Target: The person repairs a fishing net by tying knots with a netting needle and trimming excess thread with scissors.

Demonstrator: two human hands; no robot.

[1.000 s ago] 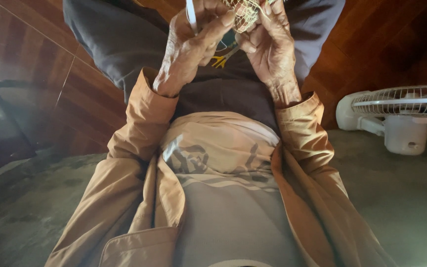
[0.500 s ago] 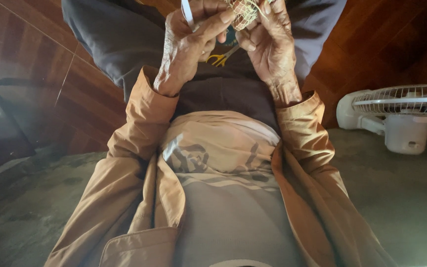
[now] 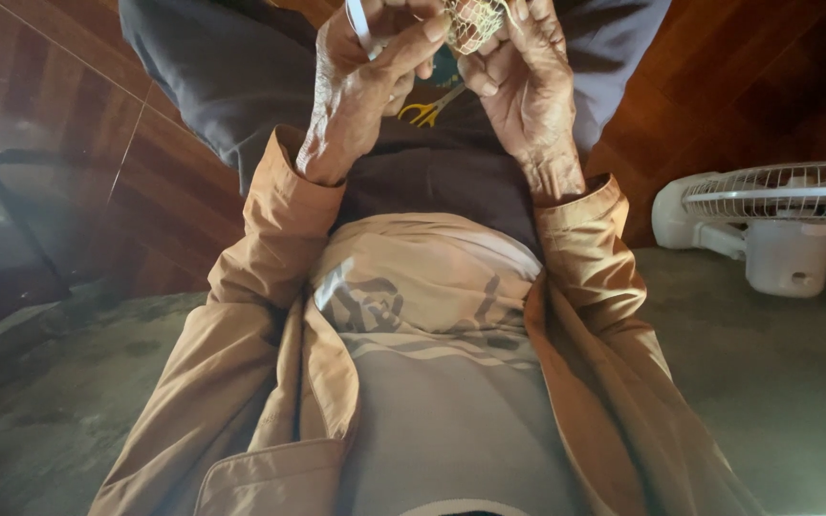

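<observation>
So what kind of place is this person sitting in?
Most likely a room in a home rather than a workshop. A white floor fan stands on a worn grey-green floor, against glossy reddish-brown wood panelling. The hands work on a bit of pale netting.

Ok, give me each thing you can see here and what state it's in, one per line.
left hand: raised, fingers pinched around a thin white strip
right hand: raised, holding a pale mesh bundle
mesh bundle: bunched between both hands
tan jacket: unzipped, hanging open
white fan: standing on the floor; blades cannot be made out
</observation>
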